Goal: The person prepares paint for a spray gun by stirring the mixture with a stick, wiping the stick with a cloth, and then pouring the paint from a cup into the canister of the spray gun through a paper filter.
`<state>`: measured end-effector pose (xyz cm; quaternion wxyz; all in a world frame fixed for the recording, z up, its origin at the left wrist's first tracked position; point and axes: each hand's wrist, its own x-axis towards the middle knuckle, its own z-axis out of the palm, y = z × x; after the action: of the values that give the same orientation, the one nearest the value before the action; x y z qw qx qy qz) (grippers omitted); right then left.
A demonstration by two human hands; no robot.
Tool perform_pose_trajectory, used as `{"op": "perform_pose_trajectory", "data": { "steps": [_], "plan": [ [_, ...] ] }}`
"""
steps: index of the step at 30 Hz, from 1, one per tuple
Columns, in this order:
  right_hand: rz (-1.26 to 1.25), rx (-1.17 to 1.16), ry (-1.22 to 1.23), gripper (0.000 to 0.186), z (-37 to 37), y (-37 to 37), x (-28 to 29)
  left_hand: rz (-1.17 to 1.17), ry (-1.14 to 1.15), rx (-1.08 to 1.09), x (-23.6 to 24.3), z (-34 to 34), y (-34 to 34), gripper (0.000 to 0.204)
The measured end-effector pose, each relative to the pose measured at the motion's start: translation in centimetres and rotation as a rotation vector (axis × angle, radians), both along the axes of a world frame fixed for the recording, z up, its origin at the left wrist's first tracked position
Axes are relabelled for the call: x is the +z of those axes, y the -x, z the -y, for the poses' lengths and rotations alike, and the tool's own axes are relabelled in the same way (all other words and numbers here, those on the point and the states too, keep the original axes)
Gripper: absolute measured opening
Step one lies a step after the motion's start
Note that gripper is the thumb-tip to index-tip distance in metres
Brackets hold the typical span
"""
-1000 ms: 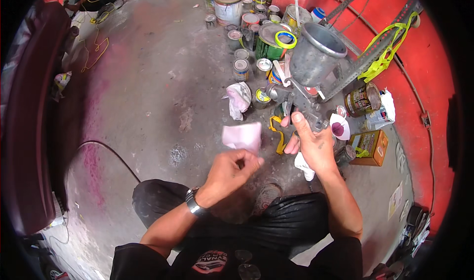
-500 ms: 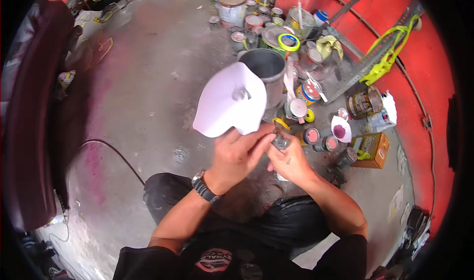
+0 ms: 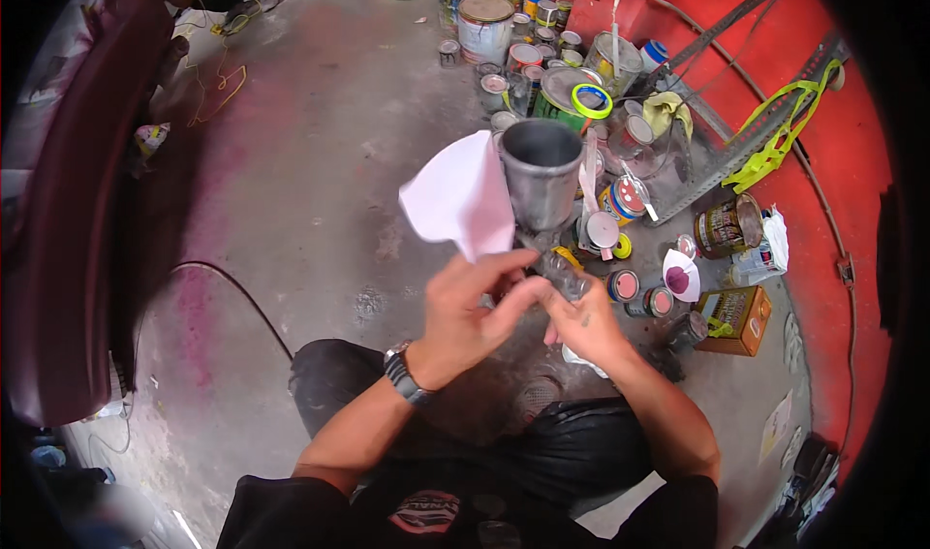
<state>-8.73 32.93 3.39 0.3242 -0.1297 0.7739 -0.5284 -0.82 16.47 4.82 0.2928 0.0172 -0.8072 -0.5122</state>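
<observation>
Holding pale paper (image 3: pixel 463 188), left fingers (image 3: pixel 494 270) bent, nearly closed; right fingers (image 3: pixel 566 313) wrapped around grey-cupped spray gun (image 3: pixel 541 195).

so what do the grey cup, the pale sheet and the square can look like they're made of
Grey cup: probably metal, dull and scuffed, going by the soft sheen on its side; plastic is possible.
Pale sheet: likely paper, matte, since it looks thin and shows a fold.
Square can: seems printed metal, given its flat panels and crisp edges; finish hard to judge.
</observation>
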Motion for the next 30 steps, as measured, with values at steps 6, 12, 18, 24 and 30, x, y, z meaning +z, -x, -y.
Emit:
{"op": "perform_pose_trajectory", "data": {
  "steps": [6,12,18,24,30],
  "plan": [
    [-0.137,-0.221,0.167,0.036,-1.6,2.1,2.0,0.342,-0.571,0.072,-1.8,2.9,-0.8,0.031],
    [-0.117,-0.287,0.142,0.035,-2.2,2.4,3.0,0.676,-0.353,-0.178,-4.6,0.6,-2.5,0.038],
    [-0.125,-0.286,0.111,0.035,-1.7,1.0,3.4,0.678,-0.35,-0.235,-4.7,-1.3,-2.2,0.031],
    [-0.19,-0.191,0.224,0.03,-2.0,0.2,2.3,0.623,-0.522,-0.327,-4.1,-1.9,-2.0,0.031],
    [-0.166,-0.134,-0.078,0.057,-2.4,2.6,-0.3,0.411,-0.347,-0.162,-5.0,-2.6,-1.4,0.041]
  ]
}}
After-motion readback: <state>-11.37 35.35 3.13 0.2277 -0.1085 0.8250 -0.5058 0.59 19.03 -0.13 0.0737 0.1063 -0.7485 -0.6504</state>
